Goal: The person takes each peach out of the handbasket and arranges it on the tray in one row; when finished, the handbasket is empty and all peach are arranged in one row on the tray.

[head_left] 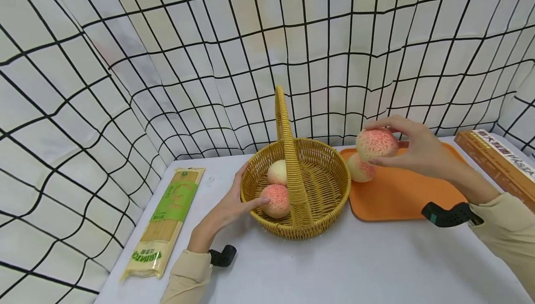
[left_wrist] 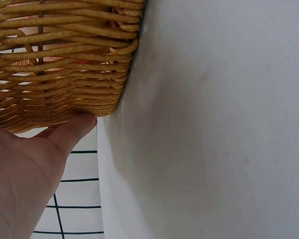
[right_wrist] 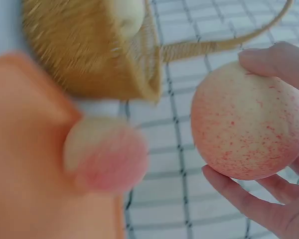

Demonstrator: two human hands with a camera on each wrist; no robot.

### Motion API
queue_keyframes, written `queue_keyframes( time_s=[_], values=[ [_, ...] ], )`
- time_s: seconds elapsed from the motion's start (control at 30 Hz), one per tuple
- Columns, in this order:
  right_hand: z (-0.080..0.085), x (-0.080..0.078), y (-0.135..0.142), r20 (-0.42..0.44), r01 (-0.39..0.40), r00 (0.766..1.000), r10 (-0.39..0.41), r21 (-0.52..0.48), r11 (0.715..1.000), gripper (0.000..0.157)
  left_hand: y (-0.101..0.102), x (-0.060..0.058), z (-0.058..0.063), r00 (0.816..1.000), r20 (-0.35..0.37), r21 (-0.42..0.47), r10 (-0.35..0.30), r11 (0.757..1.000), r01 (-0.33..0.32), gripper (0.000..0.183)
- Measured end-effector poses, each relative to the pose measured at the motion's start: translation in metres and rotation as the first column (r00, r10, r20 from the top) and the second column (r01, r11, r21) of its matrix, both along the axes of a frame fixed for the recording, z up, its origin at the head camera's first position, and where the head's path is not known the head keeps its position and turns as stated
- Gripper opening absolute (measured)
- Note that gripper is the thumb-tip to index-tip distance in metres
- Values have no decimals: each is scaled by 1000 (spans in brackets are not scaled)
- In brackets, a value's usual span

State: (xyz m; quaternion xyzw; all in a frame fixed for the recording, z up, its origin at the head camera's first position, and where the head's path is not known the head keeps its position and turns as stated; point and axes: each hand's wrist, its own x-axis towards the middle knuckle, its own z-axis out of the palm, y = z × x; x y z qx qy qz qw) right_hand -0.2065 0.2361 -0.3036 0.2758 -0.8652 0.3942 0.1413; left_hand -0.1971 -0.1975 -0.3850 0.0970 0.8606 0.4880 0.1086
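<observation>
A yellow-brown wicker basket (head_left: 328, 222) with a tall arched handle stands on the white table. Two pink-and-cream peaches (head_left: 276, 201) lie in its left half. My left hand (head_left: 225, 211) grips the basket's left side, its thumb over the rim by the nearer peach; in the left wrist view the hand (left_wrist: 27, 174) touches the weave. Raised above an orange tray (head_left: 393, 201), my right hand (head_left: 422, 148) holds another peach (head_left: 377, 143) between thumb and fingers. One more peach (head_left: 359, 169) rests on the tray's left part, partly hidden behind the held one.
A pack of noodles (head_left: 169, 220) with a green label lies left of the basket. To the right of the tray is a brown pasta box (head_left: 497, 164). White walls with black netting (head_left: 234, 62) enclose the table's back and sides.
</observation>
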Motion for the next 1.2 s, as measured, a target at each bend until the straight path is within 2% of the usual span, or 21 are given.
queue_keyframes(
  time_s=[0.1, 0.23, 0.4, 0.6, 0.8, 1.2],
  values=[
    [-12, -2, 20, 85, 83, 993, -84, 9, 996, 66, 0, -1, -2, 1000, 3, 3, -6, 1000, 6, 116],
    [-31, -5, 41, 186, 162, 967, -174, 79, 984, 66, 0, -2, -3, 1000, 2, -8, -17, 1000, 17, 116],
    [-53, -10, 55, 261, 204, 934, -245, 174, 963, 70, 1, -2, -2, 1000, 0, -7, -29, 1000, 29, 117],
    [-67, -17, 57, 292, 186, 924, -248, 225, 957, 71, 1, -3, -1, 1000, 0, -7, -25, 1000, 25, 119],
    [-73, -22, 58, 295, 168, 925, -239, 249, 954, 67, 2, -3, 1, 1000, -3, -10, -24, 1000, 24, 117],
    [-81, -23, 56, 231, 102, 961, -153, 219, 970, 73, 0, 0, 1, 1000, -6, -2, -13, 1000, 13, 118]
  ],
)
